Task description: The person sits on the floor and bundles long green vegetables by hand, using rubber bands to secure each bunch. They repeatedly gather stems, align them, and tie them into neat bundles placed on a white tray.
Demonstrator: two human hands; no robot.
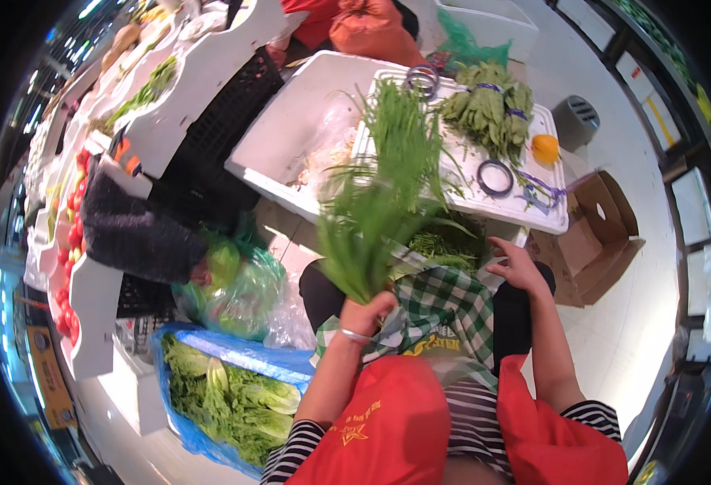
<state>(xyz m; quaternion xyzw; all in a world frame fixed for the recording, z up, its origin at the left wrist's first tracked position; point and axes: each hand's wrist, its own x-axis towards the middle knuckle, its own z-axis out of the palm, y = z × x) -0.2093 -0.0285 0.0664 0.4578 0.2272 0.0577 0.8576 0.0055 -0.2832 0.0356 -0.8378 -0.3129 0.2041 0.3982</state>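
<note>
My left hand [364,312] grips a bunch of long, thin green leaves, likely Chinese chives [355,242], by its lower ends. The leaves are blurred and fan upward over my knees. Fingers apart and holding nothing, my right hand [516,264] hovers above my right knee. Beyond the bunch, more chives [401,127] lie on a white foam lid [452,209]. Bundles of broad leafy greens [483,103] tied with purple tape sit farther back on it. A roll of tape [495,178] lies near its front. Loose greens [446,245] show below the lid.
A white foam box [270,151] holds plastic and scraps at left. Another person's dark sleeve [143,230] reaches towards a green plastic bag [240,291]. Lettuce [228,400] fills a blue-lined container. An open cardboard box [598,236] and a grey bin [574,121] stand at right.
</note>
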